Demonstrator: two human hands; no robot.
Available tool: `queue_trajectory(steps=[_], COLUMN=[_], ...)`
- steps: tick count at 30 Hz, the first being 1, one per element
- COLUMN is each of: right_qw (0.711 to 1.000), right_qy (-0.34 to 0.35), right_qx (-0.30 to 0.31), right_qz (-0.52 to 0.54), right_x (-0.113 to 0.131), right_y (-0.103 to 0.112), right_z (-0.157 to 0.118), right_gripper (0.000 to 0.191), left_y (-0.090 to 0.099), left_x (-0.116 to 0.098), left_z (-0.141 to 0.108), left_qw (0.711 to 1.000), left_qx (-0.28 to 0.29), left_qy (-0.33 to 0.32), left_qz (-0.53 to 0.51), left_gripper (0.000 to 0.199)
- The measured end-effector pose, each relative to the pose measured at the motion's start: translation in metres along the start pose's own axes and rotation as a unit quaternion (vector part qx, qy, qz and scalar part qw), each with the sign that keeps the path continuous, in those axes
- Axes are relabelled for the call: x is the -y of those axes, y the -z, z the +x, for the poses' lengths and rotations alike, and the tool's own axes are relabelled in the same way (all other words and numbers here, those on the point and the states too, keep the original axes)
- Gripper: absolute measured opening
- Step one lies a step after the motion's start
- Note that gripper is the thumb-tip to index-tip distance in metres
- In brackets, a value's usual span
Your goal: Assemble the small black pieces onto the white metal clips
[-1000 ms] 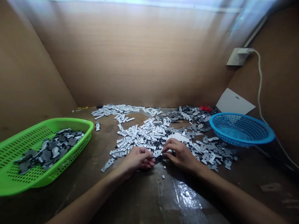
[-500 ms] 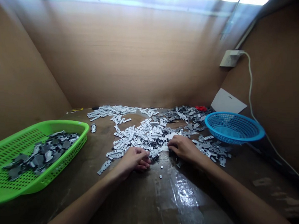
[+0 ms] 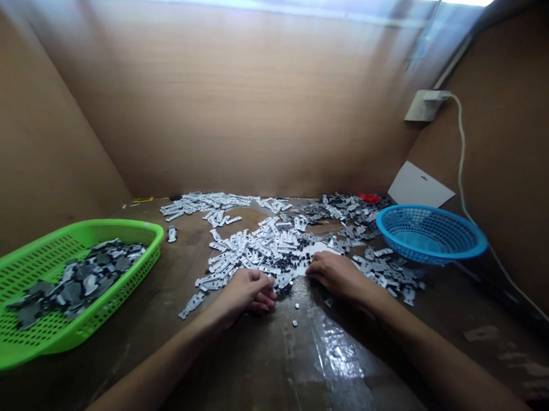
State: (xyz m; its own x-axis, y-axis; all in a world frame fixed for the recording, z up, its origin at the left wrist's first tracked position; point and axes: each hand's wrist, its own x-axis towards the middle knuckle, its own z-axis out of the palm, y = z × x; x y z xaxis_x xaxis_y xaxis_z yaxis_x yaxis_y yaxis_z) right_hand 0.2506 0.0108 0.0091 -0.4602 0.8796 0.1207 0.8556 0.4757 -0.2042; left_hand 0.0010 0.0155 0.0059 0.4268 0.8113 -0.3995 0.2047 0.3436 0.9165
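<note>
A: Where are the hands?

B: Low over the tabletop (image 3: 246, 372). The left hand (image 3: 245, 293) curls at the near edge of the silver strips (image 3: 249, 250) — whether it grips one, I can't tell. The right hand (image 3: 337, 274) has its fingertips at a white sheet (image 3: 326, 247), near some small black bits (image 3: 287, 262).

A: And around them?

B: A green basket (image 3: 47, 343) of grey and silver pieces (image 3: 76, 286) on the left, a blue basket (image 3: 424, 243) on the right. Two small round pieces (image 3: 295, 323) lie nearer.

A: Farther back?

B: Darker grey parts (image 3: 348, 209), something red (image 3: 370, 198) — and a white card (image 3: 418, 185).
</note>
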Motion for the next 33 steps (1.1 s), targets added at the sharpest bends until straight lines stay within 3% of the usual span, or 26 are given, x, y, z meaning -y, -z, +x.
queue_trajectory(steps=[5, 9, 11, 14, 16, 18, 22, 28, 33], right_qw=[1.0, 0.987, 0.961, 0.894, 0.854, 0.836, 0.848, 0.9, 0.937], right_qy=[-0.019, -0.044, -0.06, -0.1, -0.117, -0.121, -0.118, -0.101, -0.003], right_qx=[-0.011, -0.059, -0.071, -0.056, -0.051, -0.053, -0.061, -0.086, -0.163], right_qz=[0.011, 0.143, 0.261, 0.432, 0.505, 0.533, 0.513, 0.415, 0.31], right_x=[-0.001, -0.001, 0.0, 0.003, 0.005, 0.006, 0.007, 0.014, 0.037], right_y=[-0.001, 0.002, 0.005, 0.006, 0.006, 0.006, 0.006, 0.011, 0.01], right_z=[0.0, 0.005, 0.006, 0.007, 0.008, 0.008, 0.008, 0.005, -0.001], right_gripper=[0.014, 0.012, 0.015, 0.023, 0.026, 0.027, 0.024, 0.019, 0.012], left_y=[0.0, 0.0, -0.001, -0.001, -0.001, 0.0, 0.001, 0.001, -0.001], left_x=[-0.001, -0.001, -0.001, -0.001, -0.001, 0.0, 0.001, 0.003, 0.004], left_z=[-0.001, -0.001, -0.002, -0.003, -0.003, -0.003, -0.002, -0.002, -0.001], left_qw=[1.0, 1.0, 1.0, 1.0, 1.0, 1.0, 1.0, 0.999, 0.999], left_qx=[0.002, -0.001, 0.005, 0.012, 0.013, 0.016, 0.027, 0.035, 0.03], left_qy=[0.0, 0.003, 0.004, 0.007, 0.006, 0.004, 0.004, 0.002, 0.004], left_qz=[0.004, 0.004, 0.003, 0.003, 0.004, 0.004, 0.006, 0.007, 0.01], left_gripper=[0.035, 0.036, 0.035, 0.034, 0.033, 0.033, 0.032, 0.027, 0.027])
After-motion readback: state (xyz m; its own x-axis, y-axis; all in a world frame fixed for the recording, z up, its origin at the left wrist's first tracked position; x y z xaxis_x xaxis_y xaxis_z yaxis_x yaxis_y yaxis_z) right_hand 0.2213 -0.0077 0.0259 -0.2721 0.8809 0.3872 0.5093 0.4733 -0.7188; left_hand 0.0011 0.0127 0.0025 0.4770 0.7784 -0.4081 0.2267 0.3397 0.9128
